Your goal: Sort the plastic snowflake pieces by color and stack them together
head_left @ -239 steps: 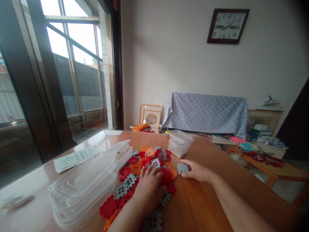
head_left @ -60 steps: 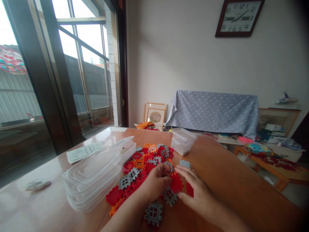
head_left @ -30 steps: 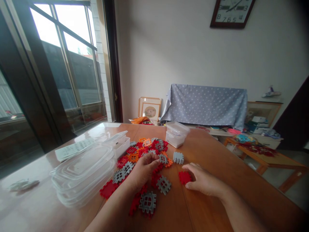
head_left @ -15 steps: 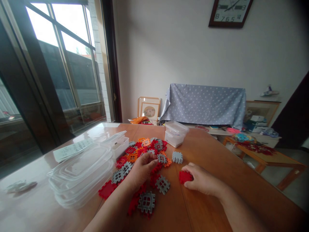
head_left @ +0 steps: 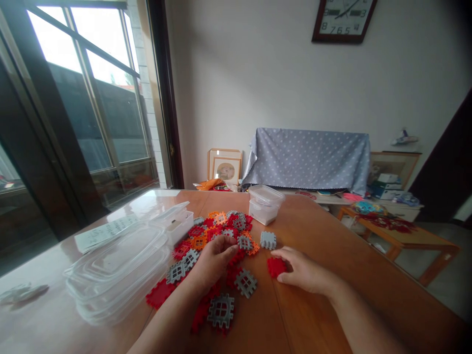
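My left hand (head_left: 217, 258) reaches over a spread pile of interlocking plastic building tiles, its thumb and fingers pressed together. Whatever lies between those fingertips is hidden. Right beside them is a grey window tile (head_left: 244, 242). To the right, my right hand (head_left: 300, 269) has its thumb and fingers around a small stack of red tiles (head_left: 276, 267) standing on the table. Just beyond it is a stack of grey tiles (head_left: 268, 240). Orange tiles (head_left: 199, 242) lie in the pile, and another grey window tile (head_left: 221, 310) rests on red pieces at the near end.
Stacked clear plastic lids and boxes (head_left: 118, 275) stand left on the wooden table (head_left: 309, 324), beside a paper sheet (head_left: 105, 233). An open white container (head_left: 179, 227) and a lidded clear tub (head_left: 264, 209) flank the pile's far end. A crumpled plastic bag (head_left: 22, 293) lies far left.
My right hand and the red stack have shifted slightly left, towards the grey stack. My left hand stays over the pile. The whole view has turned a little to the right.
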